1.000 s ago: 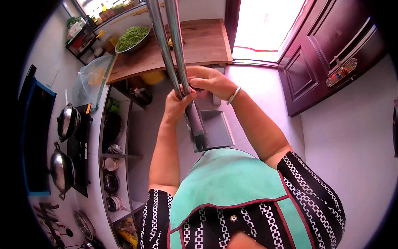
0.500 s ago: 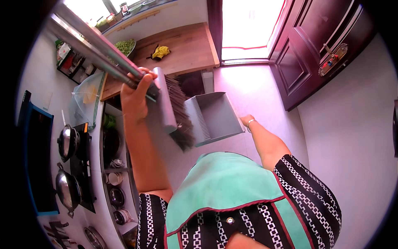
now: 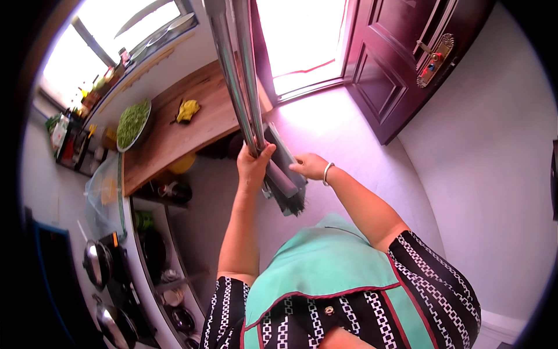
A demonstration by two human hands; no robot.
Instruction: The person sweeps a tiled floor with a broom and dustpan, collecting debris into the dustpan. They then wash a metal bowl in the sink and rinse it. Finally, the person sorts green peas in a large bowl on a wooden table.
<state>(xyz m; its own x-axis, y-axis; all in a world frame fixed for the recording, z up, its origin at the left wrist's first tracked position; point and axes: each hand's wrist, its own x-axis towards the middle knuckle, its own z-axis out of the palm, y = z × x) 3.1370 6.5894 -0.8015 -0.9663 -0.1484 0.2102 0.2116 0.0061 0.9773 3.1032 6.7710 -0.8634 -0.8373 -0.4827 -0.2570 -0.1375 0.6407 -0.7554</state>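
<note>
The left hand (image 3: 254, 166) is clenched round 2 metal poles (image 3: 235, 70), which rise past the wooden counter (image 3: 174, 131). Just right of the poles, the right hand (image 3: 310, 167) grips the grey dustpan (image 3: 285, 166) — bristles of the broom head (image 3: 292, 202) hang below it. Both forearms reach forward, elbows bent.
</note>
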